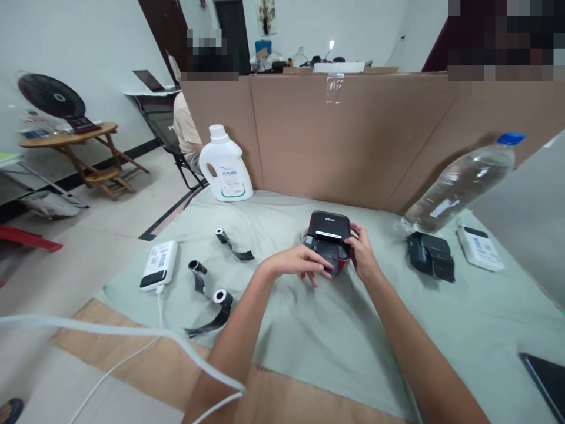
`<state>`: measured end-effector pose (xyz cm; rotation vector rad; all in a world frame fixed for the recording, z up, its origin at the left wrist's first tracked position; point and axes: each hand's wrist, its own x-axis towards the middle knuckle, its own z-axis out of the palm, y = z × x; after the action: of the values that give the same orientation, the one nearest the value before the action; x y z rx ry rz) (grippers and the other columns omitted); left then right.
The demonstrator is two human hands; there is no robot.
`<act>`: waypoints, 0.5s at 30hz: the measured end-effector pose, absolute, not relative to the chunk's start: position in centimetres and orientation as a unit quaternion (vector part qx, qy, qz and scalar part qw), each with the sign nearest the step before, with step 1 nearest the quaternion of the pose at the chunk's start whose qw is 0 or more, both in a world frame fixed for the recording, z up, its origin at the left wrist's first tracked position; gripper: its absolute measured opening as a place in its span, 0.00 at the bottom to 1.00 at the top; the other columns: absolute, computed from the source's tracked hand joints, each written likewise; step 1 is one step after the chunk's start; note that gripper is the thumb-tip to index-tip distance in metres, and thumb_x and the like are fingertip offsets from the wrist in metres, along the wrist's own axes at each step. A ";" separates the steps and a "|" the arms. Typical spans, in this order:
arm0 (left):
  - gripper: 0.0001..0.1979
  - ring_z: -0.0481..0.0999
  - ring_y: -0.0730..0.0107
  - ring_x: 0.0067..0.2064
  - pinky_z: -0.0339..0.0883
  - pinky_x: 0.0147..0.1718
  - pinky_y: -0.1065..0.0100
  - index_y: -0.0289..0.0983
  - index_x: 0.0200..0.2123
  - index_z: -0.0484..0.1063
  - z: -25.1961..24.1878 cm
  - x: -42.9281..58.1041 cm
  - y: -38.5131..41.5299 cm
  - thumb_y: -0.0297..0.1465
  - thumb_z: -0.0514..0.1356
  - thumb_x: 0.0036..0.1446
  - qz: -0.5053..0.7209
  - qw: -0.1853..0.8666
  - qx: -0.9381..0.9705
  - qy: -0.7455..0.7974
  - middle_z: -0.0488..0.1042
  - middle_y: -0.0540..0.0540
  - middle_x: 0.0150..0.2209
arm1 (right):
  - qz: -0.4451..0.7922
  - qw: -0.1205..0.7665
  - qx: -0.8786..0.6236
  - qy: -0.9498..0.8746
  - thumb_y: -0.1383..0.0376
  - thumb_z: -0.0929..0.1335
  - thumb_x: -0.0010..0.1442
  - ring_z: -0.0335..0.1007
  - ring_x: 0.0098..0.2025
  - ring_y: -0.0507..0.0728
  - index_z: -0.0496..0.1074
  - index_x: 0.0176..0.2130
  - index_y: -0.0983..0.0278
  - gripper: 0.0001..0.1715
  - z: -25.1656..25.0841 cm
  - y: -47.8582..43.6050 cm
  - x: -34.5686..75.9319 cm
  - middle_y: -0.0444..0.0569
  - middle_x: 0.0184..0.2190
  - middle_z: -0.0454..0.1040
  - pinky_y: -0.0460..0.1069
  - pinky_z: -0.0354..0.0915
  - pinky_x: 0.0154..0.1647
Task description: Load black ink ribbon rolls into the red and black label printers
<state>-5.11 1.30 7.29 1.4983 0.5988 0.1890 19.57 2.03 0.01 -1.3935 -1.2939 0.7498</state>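
A small black and red portable printer (330, 226) lies on the green cloth with its lid up. A dark strip (327, 252) covers its front part. My left hand (304, 263) is over the front left of it, fingers stretched and spread, with the fingertips at the strip. At the printer's right side, my right hand (362, 250) has its thumb and fingers around the edge. Three rolls of black tape-like strip are to the left: a far roll (225, 238), a middle roll (197, 271) and a near roll (223, 298) with a long loose tail.
On the right lie another black device (430, 256), a white power bank (480, 247), a leaning water bottle (459, 182) and a dark tablet (545, 380). A white jug (226, 168) stands before the cardboard wall (335, 141). Left, a cabled power bank (159, 265); a person sits beyond.
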 end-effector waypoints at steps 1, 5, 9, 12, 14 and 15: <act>0.21 0.83 0.70 0.34 0.67 0.29 0.74 0.39 0.55 0.78 7.4 -5.4 1.4 0.39 0.63 0.61 0.082 0.689 0.669 0.267 0.82 0.39 0.50 | 0.343 0.545 -0.582 -0.497 0.60 0.64 0.54 0.66 0.61 0.60 0.61 0.59 0.56 0.33 -0.3 1.8 19.3 0.53 0.63 0.66 0.53 0.70 0.52; 0.20 0.73 0.76 0.21 0.60 0.21 0.74 0.35 0.47 0.80 7.4 -6.2 2.0 0.44 0.64 0.58 0.153 0.671 0.650 0.322 0.81 0.45 0.29 | 0.400 0.573 -0.574 -0.427 0.60 0.66 0.51 0.67 0.62 0.60 0.59 0.63 0.56 0.40 -0.4 1.6 18.6 0.52 0.65 0.64 0.53 0.71 0.54; 0.21 0.58 0.82 0.18 0.50 0.18 0.76 0.37 0.26 0.67 5.4 -5.5 3.2 0.47 0.66 0.54 0.386 0.597 0.552 0.436 0.62 0.56 0.17 | 0.415 0.574 -0.555 -0.436 0.60 0.64 0.53 0.68 0.62 0.60 0.61 0.63 0.56 0.38 0.1 1.4 18.0 0.51 0.64 0.66 0.52 0.71 0.54; 0.23 0.58 0.82 0.19 0.49 0.18 0.76 0.38 0.24 0.60 3.5 -4.1 4.0 0.48 0.66 0.52 0.417 0.603 0.497 0.464 0.61 0.57 0.18 | 0.414 0.585 -0.553 -0.424 0.61 0.64 0.53 0.65 0.65 0.60 0.62 0.62 0.58 0.37 0.2 1.2 17.7 0.51 0.64 0.66 0.53 0.68 0.59; 0.22 0.58 0.82 0.19 0.48 0.18 0.75 0.39 0.24 0.59 2.7 -3.1 4.1 0.46 0.66 0.52 0.395 0.618 0.485 0.475 0.60 0.57 0.18 | 0.413 0.591 -0.551 -0.420 0.62 0.64 0.53 0.64 0.65 0.60 0.63 0.61 0.57 0.36 0.1 1.2 17.6 0.51 0.64 0.66 0.54 0.67 0.60; 0.22 0.58 0.82 0.19 0.47 0.18 0.75 0.39 0.24 0.58 2.4 -2.6 4.1 0.45 0.65 0.52 0.387 0.625 0.478 0.480 0.58 0.57 0.18 | 0.414 0.594 -0.549 -0.418 0.62 0.64 0.52 0.64 0.65 0.60 0.63 0.61 0.57 0.36 0.1 1.2 17.6 0.51 0.64 0.67 0.54 0.67 0.60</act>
<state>-2.61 4.12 2.41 1.0977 1.1015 0.8884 17.58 1.21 0.06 -1.2764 -0.9712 0.9630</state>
